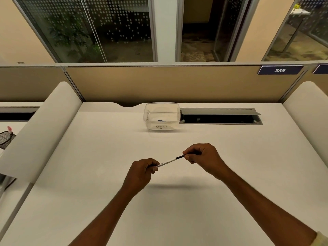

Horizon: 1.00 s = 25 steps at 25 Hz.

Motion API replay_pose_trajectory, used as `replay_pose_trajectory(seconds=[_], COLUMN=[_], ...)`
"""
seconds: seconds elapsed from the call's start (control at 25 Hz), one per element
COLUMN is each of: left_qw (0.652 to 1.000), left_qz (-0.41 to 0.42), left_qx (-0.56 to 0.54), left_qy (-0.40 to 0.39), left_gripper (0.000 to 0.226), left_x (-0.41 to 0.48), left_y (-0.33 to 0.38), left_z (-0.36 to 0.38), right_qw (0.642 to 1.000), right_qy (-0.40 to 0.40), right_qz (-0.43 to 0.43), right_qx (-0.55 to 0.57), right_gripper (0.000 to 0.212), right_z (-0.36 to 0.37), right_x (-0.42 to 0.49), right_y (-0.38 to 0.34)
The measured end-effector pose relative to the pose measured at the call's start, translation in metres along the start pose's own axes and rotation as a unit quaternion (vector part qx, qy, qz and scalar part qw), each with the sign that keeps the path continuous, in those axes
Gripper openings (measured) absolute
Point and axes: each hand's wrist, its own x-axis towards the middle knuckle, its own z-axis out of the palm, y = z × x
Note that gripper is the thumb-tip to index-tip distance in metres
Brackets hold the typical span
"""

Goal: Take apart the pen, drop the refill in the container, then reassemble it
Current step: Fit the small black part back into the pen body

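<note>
— Where is the pen (pixel 170 161) now?
— In the middle of the frame, above the desk (pixel 106 157). The left hand (pixel 142 170) grasps its white end, the right hand (pixel 204 157) grasps its black end.
— And the container (pixel 161 116)?
— Higher, near the upper centre, with a small dark piece inside.

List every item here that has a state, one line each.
White-and-black pen: held off the desk, both ends gripped.
Left hand: closed on pen's white end.
Right hand: closed on pen's black end.
Clear plastic container: lidless, small dark piece inside.
Grey desk hatch: lid raised.
</note>
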Motion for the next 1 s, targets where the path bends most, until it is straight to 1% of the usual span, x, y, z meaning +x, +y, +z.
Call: replay_pose_trajectory(seconds=[0.08, 0.2, 0.36, 0.52, 0.76, 0.88, 1.0], left_qw=[1.0, 0.999, 0.999, 0.998, 0.998, 0.996, 0.993], left_qz=[0.001, 0.014, 0.048, 0.058, 0.054, 0.051, 0.053], left_qx=[0.021, 0.027, 0.022, 0.029, 0.042, 0.071, 0.098], left_qy=[-0.005, -0.011, 0.008, 0.013, 0.012, 0.025, 0.039], left_gripper=[0.025, 0.025, 0.024, 0.032, 0.035, 0.039, 0.037], left_x=[0.0, 0.001, 0.002, 0.003, 0.003, 0.003, 0.0], left_y=[0.002, 0.009, 0.017, 0.022, 0.036, 0.043, 0.049], left_z=[0.0, 0.001, -0.001, -0.005, -0.011, -0.016, -0.017], right_qw=[1.0, 0.999, 1.0, 0.997, 0.997, 0.995, 0.994], right_qy=[-0.008, -0.02, -0.01, -0.011, 0.064, 0.081, 0.095], right_qz=[-0.004, -0.01, -0.008, -0.002, -0.022, -0.033, -0.042], right_qx=[-0.028, -0.031, 0.021, 0.077, 0.047, 0.046, 0.039], right_gripper=[0.013, 0.012, 0.016, 0.019, 0.022, 0.022, 0.02], right_z=[0.0, 0.004, 0.006, 0.005, 0.016, 0.022, 0.025], right_x=[-0.001, -0.004, -0.006, -0.01, -0.02, -0.025, -0.03], right_y=[-0.002, -0.003, 0.0, 0.001, -0.001, -0.004, -0.007])
